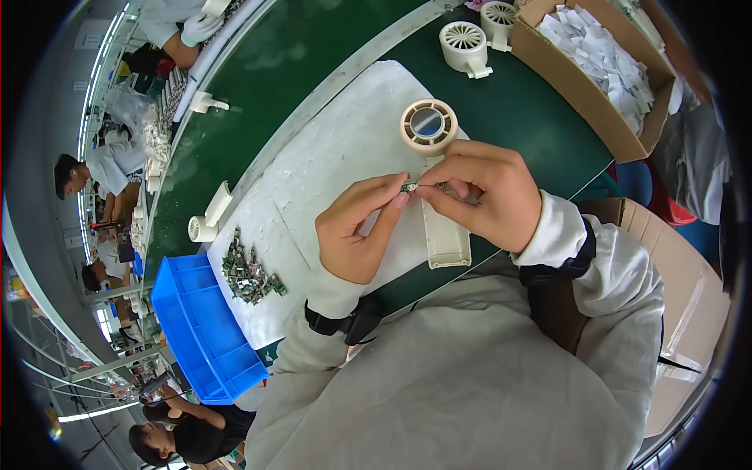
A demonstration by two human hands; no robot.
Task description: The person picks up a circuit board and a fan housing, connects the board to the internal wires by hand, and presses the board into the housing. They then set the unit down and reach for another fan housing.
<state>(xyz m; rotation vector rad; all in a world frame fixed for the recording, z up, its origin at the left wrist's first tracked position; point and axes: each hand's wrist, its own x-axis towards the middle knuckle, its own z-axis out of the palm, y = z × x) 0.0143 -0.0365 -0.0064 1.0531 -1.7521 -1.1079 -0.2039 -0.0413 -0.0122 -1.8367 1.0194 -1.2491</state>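
Between the fingertips of my left hand (356,223) is a small green circuit board (408,187), pinched by thumb and forefinger. My right hand (486,192) meets it from the other side, its thumb and forefinger closed at the board's edge; what they grip there is too small to make out. Just under both hands lies a cream handheld-fan housing (447,239), its hollow handle facing up. The housing's round head (428,126) has a ring of slots and a shiny centre. Left of my left hand, a pile of small circuit boards (249,270) rests on the white sheet (337,133).
A blue divided bin (200,325) stands at the left by the sheet. At the far right, a cardboard box (591,74) holds many white slips. Cream fan heads (464,47) stand beside it. Another fan part (210,215) lies left on the green bench. Several people work beyond.
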